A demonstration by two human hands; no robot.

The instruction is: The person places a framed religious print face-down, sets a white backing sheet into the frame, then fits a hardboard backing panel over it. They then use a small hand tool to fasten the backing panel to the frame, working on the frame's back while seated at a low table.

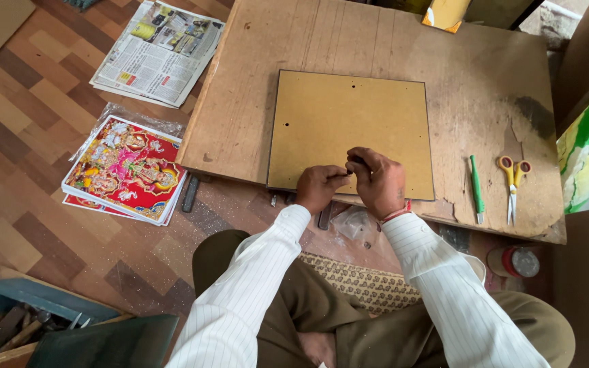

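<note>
A tan rectangular backing board [349, 116] with a thin dark edge lies flat on a low wooden work table [240, 102]. My left hand [318, 187] and my right hand [378, 180] meet at the board's near edge, fingers pinched together over a small item that is too small to make out. Both hands rest on or just above the board's near edge. A red thread circles my right wrist. White striped sleeves cover both arms.
A green-handled tool [476, 187] and yellow-handled scissors [512, 184] lie on the table's right. Colourful prints [127, 167] and newspaper [161, 51] sit on the floor at left. A tool box [15, 320] stands near left; a small round tin [512, 261] at right.
</note>
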